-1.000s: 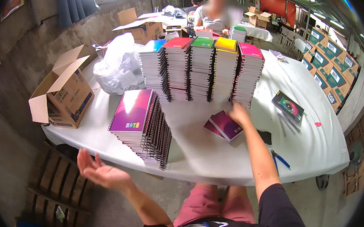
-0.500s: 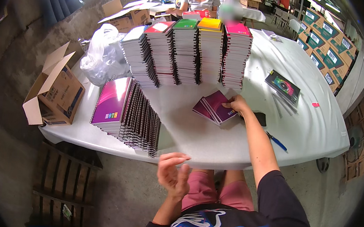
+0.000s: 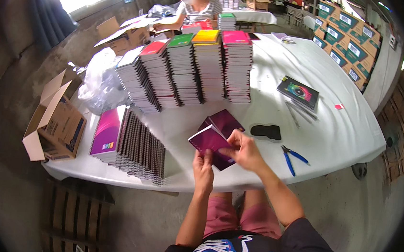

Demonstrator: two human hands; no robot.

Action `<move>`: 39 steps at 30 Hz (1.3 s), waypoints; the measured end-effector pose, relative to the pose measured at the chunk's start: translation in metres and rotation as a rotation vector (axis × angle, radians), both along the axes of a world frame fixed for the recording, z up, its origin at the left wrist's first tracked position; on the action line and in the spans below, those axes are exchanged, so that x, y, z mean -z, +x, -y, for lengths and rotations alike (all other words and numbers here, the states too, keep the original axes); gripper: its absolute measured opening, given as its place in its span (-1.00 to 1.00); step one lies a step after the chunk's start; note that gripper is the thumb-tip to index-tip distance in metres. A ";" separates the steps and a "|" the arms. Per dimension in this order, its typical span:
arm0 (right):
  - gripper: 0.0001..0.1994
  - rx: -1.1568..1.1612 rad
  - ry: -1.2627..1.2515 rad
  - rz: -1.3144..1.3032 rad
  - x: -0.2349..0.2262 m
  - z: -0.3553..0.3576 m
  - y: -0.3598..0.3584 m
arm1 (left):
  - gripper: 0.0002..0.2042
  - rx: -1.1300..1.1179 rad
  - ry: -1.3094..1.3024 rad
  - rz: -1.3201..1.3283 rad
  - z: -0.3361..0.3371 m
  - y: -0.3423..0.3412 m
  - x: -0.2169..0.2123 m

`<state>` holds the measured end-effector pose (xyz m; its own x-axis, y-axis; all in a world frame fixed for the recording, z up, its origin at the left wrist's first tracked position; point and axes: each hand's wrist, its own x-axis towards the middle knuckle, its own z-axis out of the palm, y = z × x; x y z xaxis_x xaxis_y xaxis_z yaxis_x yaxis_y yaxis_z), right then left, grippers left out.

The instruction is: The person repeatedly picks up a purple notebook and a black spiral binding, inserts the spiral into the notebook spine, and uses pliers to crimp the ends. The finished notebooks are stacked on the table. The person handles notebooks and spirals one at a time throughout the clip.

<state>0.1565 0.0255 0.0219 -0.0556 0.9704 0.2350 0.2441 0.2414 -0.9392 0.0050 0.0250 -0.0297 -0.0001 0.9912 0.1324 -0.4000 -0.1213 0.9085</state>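
Note:
Between my two hands a purple spiral-bound notebook (image 3: 208, 138) is held up at a tilt above the table. My left hand (image 3: 203, 168) pinches its lower edge, thumb on the cover. At its right side my right hand (image 3: 246, 151) grips the edge with bent fingers. Under and behind it lie other purple notebooks (image 3: 229, 121), partly hidden by it. To the left stands a tall leaning stack of purple notebooks (image 3: 108, 131) with dark spiral bindings. Beyond my hands, a row of notebook stacks (image 3: 208, 71) has white, red, green, yellow and pink covers on top.
Right of my hands lie a black pouch-like thing (image 3: 266, 131) and blue-handled pliers (image 3: 295, 158). Farther right are a black notebook (image 3: 298, 92), loose wire spirals (image 3: 301, 113) and a red scrap (image 3: 339, 106). An open carton (image 3: 60, 123) and plastic bag (image 3: 100, 86) stand left. Another person (image 3: 200, 10) sits beyond.
My left hand has come up from the table's front edge and taken hold of a notebook. The right hand has lifted that notebook from the others toward me. The pliers now show fully; the view has shifted.

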 end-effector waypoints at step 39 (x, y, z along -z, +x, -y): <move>-0.79 -0.262 -0.200 0.195 0.033 0.041 0.057 | -0.47 -0.681 0.674 -1.206 0.013 0.022 0.047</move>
